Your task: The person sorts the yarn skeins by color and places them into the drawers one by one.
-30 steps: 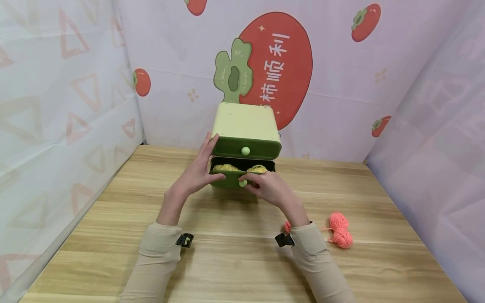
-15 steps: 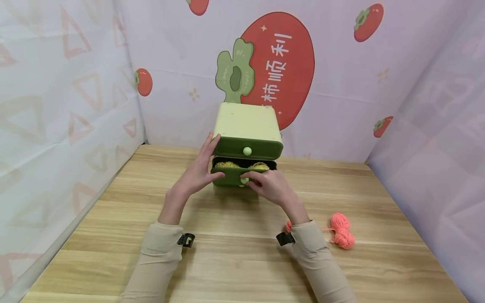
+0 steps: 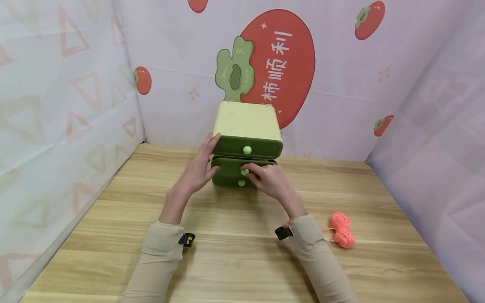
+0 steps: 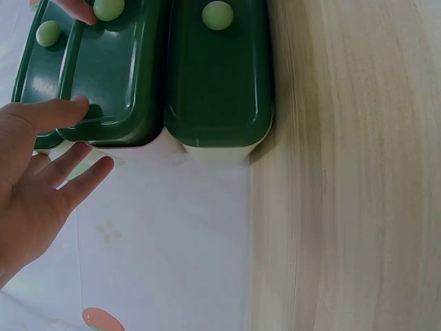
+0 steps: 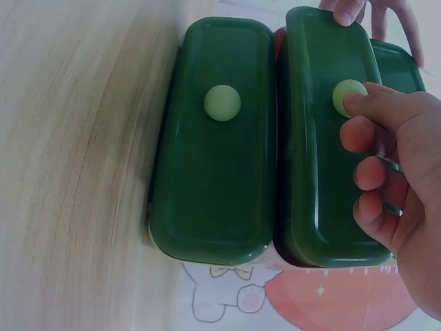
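A small cabinet (image 3: 247,121) with a pale yellow top and green drawers stands at the back of the table. Between thumb and index finger, my right hand (image 3: 273,182) pinches the light green knob (image 5: 348,96) of the middle drawer (image 3: 226,169). That drawer sticks out slightly, with a narrow dark gap above its front. My left hand (image 3: 194,173) lies along the cabinet's left side, fingers extended, with the thumb at the left end of the middle drawer's front. The top drawer (image 3: 227,146) and the bottom drawer (image 5: 210,179) look closed.
A coral yarn skein (image 3: 342,230) lies on the wooden table (image 3: 235,261) to the right. More coral yarn shows partly behind the right wrist. A printed cloth backdrop (image 3: 170,46) rises behind the cabinet and along both sides.
My right hand has pushed the middle drawer inward, and the yellow yarn balls inside have nearly gone from sight. The bottom drawer's knob has come into view. My left hand has barely moved.
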Demonstrator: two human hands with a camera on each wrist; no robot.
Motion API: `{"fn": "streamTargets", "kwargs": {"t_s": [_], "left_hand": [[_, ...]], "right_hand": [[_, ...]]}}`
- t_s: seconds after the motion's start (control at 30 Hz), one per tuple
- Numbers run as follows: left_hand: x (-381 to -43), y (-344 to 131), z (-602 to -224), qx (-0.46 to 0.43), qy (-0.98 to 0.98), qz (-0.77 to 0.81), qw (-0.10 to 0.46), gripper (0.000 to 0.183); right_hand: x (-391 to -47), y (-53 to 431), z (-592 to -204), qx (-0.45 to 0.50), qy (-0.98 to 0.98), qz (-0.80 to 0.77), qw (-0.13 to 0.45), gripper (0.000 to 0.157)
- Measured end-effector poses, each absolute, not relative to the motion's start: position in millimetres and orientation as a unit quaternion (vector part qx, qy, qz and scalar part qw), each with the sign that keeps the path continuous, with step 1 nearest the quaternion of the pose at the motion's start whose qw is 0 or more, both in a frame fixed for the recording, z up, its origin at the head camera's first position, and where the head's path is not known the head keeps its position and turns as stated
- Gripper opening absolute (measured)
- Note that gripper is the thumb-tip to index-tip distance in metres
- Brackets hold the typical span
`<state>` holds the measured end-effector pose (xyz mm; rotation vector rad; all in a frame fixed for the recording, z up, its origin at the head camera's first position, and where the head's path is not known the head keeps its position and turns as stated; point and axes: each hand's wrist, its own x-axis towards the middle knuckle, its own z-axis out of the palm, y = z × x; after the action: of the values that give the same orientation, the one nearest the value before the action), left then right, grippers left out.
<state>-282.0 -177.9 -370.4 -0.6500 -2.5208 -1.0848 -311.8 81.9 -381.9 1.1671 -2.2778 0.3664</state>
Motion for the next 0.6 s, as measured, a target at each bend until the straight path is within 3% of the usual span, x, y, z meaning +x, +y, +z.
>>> {"fn": "streamTargets", "kwargs": {"t_s": [0.6], "left_hand": [[-283.4, -170.0, -377.3, -0.196, -0.885, -0.307, 0.289, 0.092]], "right_hand": [[-321.1, 75.6, -383.9, 0.391, -0.873, 0.135, 0.258, 0.018]]}}
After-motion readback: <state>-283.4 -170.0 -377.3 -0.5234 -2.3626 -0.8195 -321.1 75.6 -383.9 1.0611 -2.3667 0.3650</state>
